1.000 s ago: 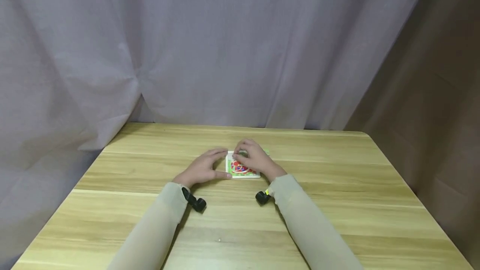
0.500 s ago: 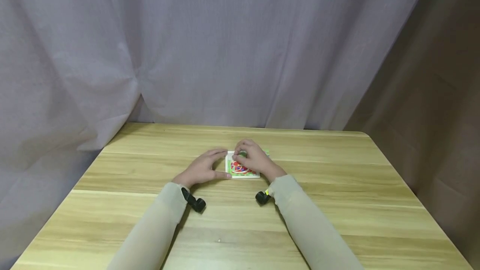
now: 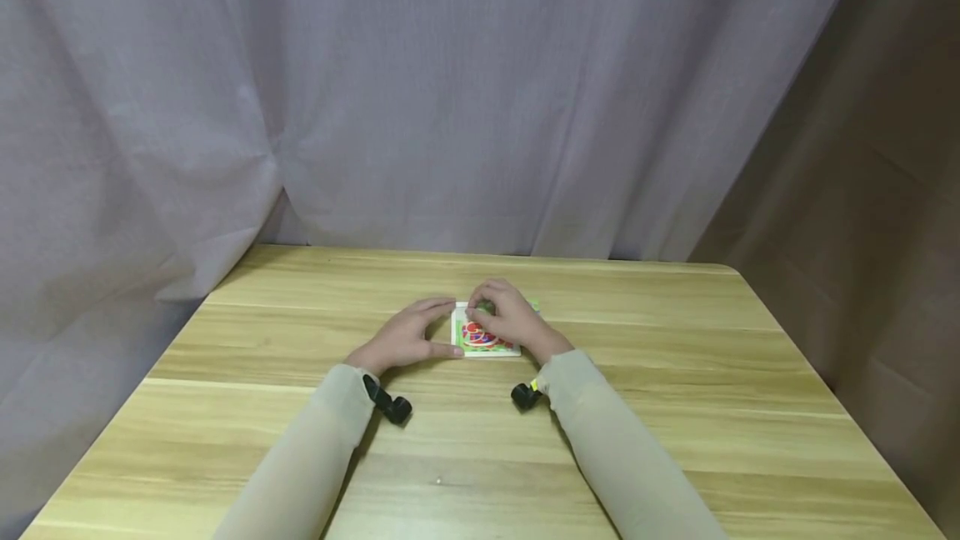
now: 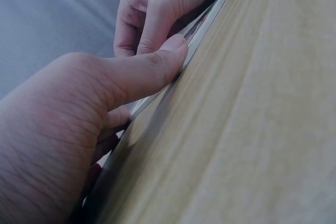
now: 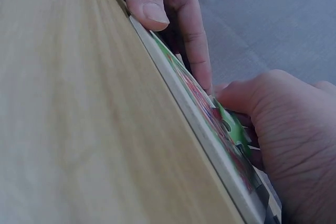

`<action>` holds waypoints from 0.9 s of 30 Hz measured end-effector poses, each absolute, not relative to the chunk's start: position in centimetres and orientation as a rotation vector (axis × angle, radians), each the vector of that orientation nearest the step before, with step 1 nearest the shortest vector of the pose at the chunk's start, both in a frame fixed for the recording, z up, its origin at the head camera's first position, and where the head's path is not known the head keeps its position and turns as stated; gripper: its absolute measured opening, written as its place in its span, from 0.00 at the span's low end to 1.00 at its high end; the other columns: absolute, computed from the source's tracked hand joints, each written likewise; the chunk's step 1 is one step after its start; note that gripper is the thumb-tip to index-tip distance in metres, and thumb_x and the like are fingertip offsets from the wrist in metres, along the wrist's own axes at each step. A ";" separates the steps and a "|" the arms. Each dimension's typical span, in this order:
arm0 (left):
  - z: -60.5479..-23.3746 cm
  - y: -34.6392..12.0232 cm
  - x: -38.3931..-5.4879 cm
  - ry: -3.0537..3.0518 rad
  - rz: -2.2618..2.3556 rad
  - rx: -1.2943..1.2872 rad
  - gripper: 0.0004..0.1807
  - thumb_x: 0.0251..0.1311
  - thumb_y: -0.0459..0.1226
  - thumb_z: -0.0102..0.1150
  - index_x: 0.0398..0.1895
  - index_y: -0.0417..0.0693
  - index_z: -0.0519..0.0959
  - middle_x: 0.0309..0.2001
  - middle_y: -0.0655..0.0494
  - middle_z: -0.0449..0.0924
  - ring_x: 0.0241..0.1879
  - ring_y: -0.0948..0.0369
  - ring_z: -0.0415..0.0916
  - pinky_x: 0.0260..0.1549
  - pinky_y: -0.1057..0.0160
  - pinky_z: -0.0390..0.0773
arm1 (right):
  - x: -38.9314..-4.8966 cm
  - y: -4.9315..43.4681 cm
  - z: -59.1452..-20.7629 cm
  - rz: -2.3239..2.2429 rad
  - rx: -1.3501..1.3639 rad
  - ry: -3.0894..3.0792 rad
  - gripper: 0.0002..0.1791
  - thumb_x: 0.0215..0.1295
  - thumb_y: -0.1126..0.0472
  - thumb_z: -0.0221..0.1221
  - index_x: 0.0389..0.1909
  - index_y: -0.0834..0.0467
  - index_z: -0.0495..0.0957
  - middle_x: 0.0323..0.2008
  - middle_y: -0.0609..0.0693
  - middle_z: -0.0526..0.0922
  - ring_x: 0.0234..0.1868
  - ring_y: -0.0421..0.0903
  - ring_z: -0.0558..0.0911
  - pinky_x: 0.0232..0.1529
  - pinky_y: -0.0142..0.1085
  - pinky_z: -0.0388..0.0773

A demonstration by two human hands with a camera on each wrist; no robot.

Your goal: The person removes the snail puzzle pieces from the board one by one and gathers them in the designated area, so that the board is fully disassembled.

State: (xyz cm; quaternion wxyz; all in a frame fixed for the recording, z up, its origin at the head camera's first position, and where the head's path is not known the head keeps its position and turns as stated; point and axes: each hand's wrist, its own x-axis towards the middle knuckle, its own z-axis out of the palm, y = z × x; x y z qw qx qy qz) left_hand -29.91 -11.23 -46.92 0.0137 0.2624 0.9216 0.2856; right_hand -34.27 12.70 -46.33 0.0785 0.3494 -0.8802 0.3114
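Observation:
A small jigsaw puzzle [image 3: 480, 346] with a white rim and a green, red and blue picture lies flat on the table between both hands. My left hand [image 3: 408, 336] spans its left side, thumb on the near corner and fingertips at the far corner, all fairly straight. Over the puzzle, my right hand [image 3: 512, 319] has thumb and fingers curled together. In the right wrist view it pinches a green jigsaw piece [image 5: 231, 127], which stands tilted up from the picture. The fingertips are partly hidden behind the piece. A bit of green shows beyond the right hand in the head view.
The wooden table [image 3: 450, 440] carries the puzzle near its far side. A grey curtain [image 3: 465, 107] hangs behind the table's back edge, and a brown one [image 3: 862, 190] at the right. Black wrist cameras [image 3: 397, 409] sit under both sleeves.

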 end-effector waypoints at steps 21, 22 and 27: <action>-46.7 -11.3 -29.7 2.861 0.901 0.821 0.53 0.49 0.69 0.66 0.76 0.57 0.64 0.76 0.57 0.60 0.75 0.54 0.56 0.72 0.43 0.56 | -34.2 13.0 -46.1 1.007 1.026 -2.641 0.10 0.67 0.57 0.66 0.47 0.53 0.84 0.50 0.46 0.85 0.52 0.46 0.82 0.56 0.45 0.79; -46.7 -11.3 -29.7 2.862 0.901 0.822 0.53 0.49 0.69 0.66 0.77 0.57 0.64 0.76 0.57 0.60 0.74 0.54 0.56 0.72 0.43 0.56 | -34.2 13.0 -46.0 1.012 1.025 -2.638 0.10 0.67 0.57 0.67 0.47 0.53 0.84 0.49 0.46 0.86 0.52 0.46 0.83 0.56 0.44 0.80; -46.7 -11.3 -29.7 2.865 0.890 0.819 0.53 0.49 0.69 0.65 0.77 0.57 0.63 0.76 0.58 0.59 0.74 0.54 0.56 0.72 0.44 0.56 | -34.2 13.1 -45.9 1.038 1.010 -2.609 0.08 0.66 0.57 0.68 0.44 0.52 0.86 0.47 0.46 0.87 0.49 0.44 0.84 0.54 0.43 0.81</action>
